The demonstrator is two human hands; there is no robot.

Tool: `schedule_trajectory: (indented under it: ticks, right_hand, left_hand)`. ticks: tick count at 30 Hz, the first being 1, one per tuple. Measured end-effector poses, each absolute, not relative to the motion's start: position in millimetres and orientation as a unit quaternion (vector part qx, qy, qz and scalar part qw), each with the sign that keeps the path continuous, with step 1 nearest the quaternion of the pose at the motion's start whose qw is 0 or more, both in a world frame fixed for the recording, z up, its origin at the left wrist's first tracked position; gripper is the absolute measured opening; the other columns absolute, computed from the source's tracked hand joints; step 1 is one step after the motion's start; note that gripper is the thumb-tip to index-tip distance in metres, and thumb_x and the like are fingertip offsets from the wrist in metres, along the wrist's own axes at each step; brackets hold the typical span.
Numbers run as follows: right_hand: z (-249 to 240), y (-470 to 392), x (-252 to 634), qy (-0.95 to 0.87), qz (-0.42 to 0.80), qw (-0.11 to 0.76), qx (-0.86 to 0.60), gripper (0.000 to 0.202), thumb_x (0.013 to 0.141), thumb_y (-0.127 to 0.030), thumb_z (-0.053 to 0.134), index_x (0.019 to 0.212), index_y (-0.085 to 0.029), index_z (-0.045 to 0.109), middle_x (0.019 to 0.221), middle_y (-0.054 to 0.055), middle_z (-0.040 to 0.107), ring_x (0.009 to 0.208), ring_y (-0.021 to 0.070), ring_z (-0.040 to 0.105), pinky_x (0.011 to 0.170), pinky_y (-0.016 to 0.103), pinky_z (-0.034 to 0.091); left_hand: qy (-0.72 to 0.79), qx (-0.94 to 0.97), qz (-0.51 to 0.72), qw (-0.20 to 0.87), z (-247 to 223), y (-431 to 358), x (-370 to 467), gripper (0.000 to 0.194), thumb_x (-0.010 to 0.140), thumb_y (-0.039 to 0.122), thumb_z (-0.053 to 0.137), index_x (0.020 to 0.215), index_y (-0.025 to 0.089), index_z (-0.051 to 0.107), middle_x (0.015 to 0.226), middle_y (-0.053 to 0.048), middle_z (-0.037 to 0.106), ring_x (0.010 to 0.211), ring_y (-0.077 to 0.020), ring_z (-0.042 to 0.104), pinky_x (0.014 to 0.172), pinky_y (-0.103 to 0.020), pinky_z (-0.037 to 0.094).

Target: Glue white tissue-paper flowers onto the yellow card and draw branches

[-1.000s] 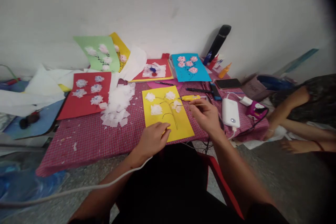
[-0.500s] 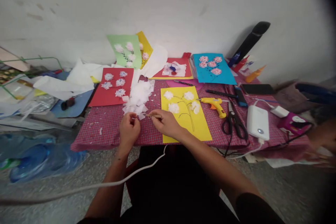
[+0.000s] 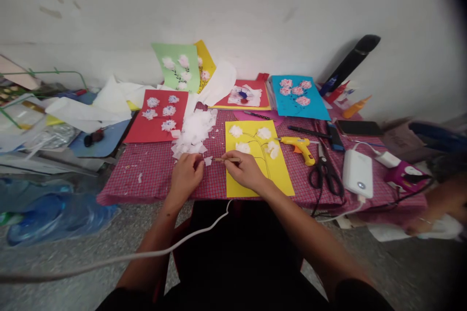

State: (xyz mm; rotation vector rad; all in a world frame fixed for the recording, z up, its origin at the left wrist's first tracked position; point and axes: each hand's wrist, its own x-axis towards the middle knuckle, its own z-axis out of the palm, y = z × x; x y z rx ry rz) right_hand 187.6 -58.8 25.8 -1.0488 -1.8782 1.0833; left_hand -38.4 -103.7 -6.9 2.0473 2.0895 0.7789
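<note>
My left hand is closed, its fingertips pinching a small white paper piece at the front of the white paper pile. Between the fingers of my right hand is a thin brown stick, its tip pointing left at the paper piece. That hand lies over the left part of a yellow sheet, which bears a drawn branching stem and several white paper blossoms.
Right of the yellow sheet lie a yellow glue gun, black scissors and a white power bank. Flower cards, one red and one blue, stand behind. Another person's arm shows far right.
Both hands have shifted slightly right. The stick has moved away from the pile, and the small paper piece now shows apart between my hands. The other person's arm has moved left.
</note>
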Motion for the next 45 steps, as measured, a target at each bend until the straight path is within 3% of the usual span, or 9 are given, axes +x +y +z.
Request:
schedule_trajectory:
  ticks: [5,8,19,25,30,33,38,41,45]
  right_hand:
    - [29,-66,195,-0.730,0.418,0.363,-0.401,0.016,0.092,-0.029,0.059,0.095,-0.022,0.073,0.070,-0.001,0.069,0.056,0.0135,0.055,0.057,0.025,0.042]
    - [30,-72,204,-0.725,0.416,0.369,-0.407,0.015,0.090,-0.027,0.059,0.096,-0.022,0.072,0.075,0.000,0.071,0.061,0.0148,0.059,0.059,0.026,0.045]
    - [18,-80,216,-0.709,0.426,0.377,-0.417,0.015,0.090,-0.025,0.057,0.093,-0.023,0.072,0.079,0.001,0.074,0.062,0.0152,0.061,0.059,0.027,0.045]
    - [11,-79,213,-0.696,0.446,0.383,-0.412,0.015,0.092,-0.027,0.058,0.095,-0.023,0.072,0.078,0.001,0.072,0.064,0.0153,0.062,0.059,0.026,0.048]
    - [14,-80,212,-0.676,0.459,0.408,-0.406,0.015,0.093,-0.028,0.059,0.099,-0.023,0.072,0.087,0.003,0.076,0.067,0.0162,0.066,0.063,0.028,0.052]
    - [23,-88,219,-0.658,0.453,0.442,-0.408,0.015,0.094,-0.027,0.059,0.099,-0.023,0.073,0.089,0.004,0.076,0.067,0.0162,0.066,0.064,0.029,0.054]
    - [36,-106,233,-0.664,0.394,0.492,-0.401,0.015,0.096,-0.025,0.059,0.100,-0.022,0.073,0.088,0.004,0.075,0.070,0.0163,0.068,0.066,0.030,0.054]
    - [37,-109,235,-0.681,0.369,0.496,-0.392,0.015,0.095,-0.023,0.060,0.101,-0.021,0.073,0.087,0.004,0.076,0.072,0.0167,0.069,0.067,0.030,0.054]
    - [35,-106,234,-0.678,0.363,0.493,-0.407,0.016,0.095,-0.022,0.059,0.100,-0.020,0.073,0.085,0.004,0.075,0.072,0.0167,0.068,0.066,0.029,0.053]
  left_hand:
    - [0.687,0.704,0.174,0.033,2,-97,-29,0.025,0.098,0.037,0.056,0.111,0.020,0.069,0.103,-0.011,0.066,0.102,-0.0276,0.063,0.091,-0.039,0.051]
    - [0.674,0.725,0.136,0.039,7,-96,-24,0.020,0.098,0.036,0.056,0.101,0.021,0.070,0.098,-0.010,0.065,0.096,-0.0262,0.062,0.087,-0.038,0.050]
    - [0.638,0.738,0.205,0.083,11,-94,-16,0.027,0.092,0.019,0.053,0.114,0.021,0.068,0.106,-0.008,0.066,0.105,-0.0249,0.062,0.093,-0.038,0.051]
    - [0.655,0.733,0.166,0.075,15,-98,-5,0.025,0.090,0.040,0.069,0.106,0.021,0.066,0.105,-0.010,0.066,0.103,-0.0281,0.062,0.092,-0.040,0.051]
    - [0.670,0.711,0.195,0.085,12,-96,-6,0.017,0.098,0.027,0.052,0.093,0.020,0.066,0.100,-0.010,0.069,0.099,-0.0256,0.064,0.091,-0.039,0.050]
    - [0.671,0.642,0.316,0.195,11,-92,-6,0.020,0.097,0.033,0.055,0.092,0.020,0.069,0.092,-0.006,0.073,0.090,-0.0218,0.066,0.084,-0.036,0.052]
    - [0.580,0.415,0.481,0.510,11,-86,9,0.032,0.080,0.043,0.074,0.095,0.015,0.072,0.076,-0.002,0.072,0.066,-0.0145,0.065,0.064,-0.027,0.053]
    - [0.538,0.343,0.509,0.578,12,-84,22,0.039,0.069,0.042,0.084,0.092,0.013,0.073,0.079,-0.004,0.074,0.065,-0.0143,0.068,0.063,-0.026,0.055]
    - [0.526,0.326,0.516,0.593,17,-85,31,0.038,0.066,0.040,0.087,0.090,0.012,0.074,0.084,-0.007,0.077,0.066,-0.0142,0.070,0.064,-0.026,0.057]
